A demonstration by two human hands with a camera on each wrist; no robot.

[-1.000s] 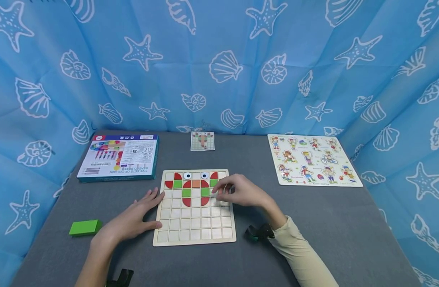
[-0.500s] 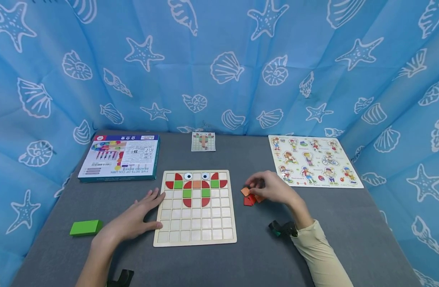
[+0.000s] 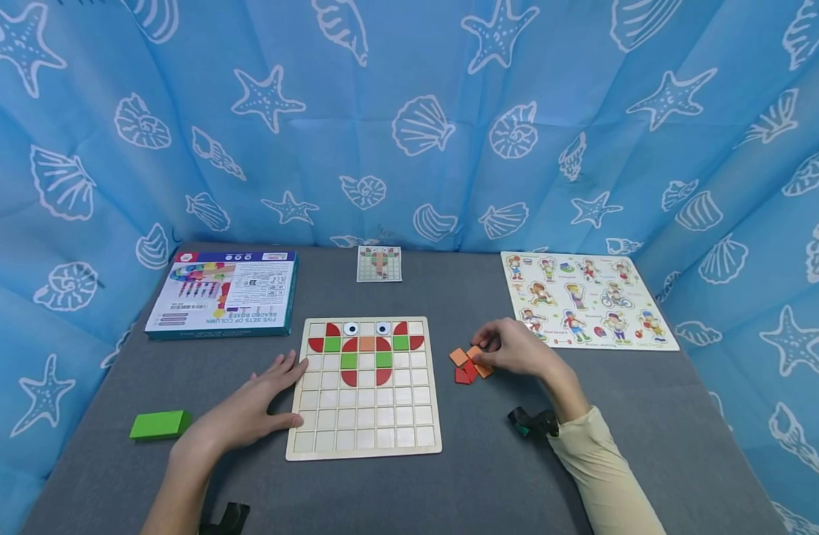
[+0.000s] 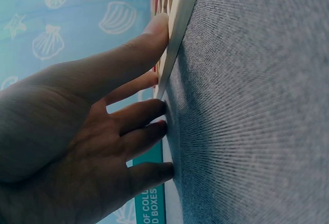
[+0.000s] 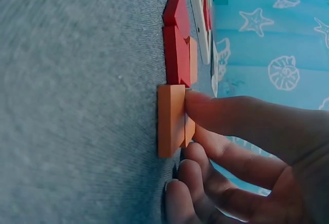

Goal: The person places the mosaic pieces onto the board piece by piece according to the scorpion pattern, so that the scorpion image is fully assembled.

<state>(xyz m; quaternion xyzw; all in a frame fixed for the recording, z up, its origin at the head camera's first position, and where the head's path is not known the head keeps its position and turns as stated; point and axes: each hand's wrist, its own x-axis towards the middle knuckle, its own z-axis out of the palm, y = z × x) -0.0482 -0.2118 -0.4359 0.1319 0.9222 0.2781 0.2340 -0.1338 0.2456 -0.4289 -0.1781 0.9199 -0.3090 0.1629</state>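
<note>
A square wooden grid board (image 3: 366, 438) lies in front, bearing red, green and orange tiles and two eye pieces in its upper rows. My left hand (image 3: 256, 401) rests at the board's left edge with fingers spread; in the left wrist view the thumb (image 4: 154, 29) touches the board's side. Right of the board is a small group of orange tiles (image 3: 458, 357) and red tiles (image 3: 464, 374). Over this group my right hand (image 3: 519, 349) pinches an orange tile (image 5: 190, 130) between thumb and index finger. Another orange tile (image 5: 170, 121) lies nearer the wrist camera.
A small pattern card (image 3: 379, 264) lies behind the board. At the back left is a boxed set (image 3: 222, 297), with a green block (image 3: 158, 425) in front of it. A picture puzzle board (image 3: 559, 305) lies at the back right. A blue curtain (image 3: 409, 178) surrounds the table.
My right hand has moved right from the grid board to the loose tiles, and a red tile now sits beside the right green one on the board. The left hand stays put.
</note>
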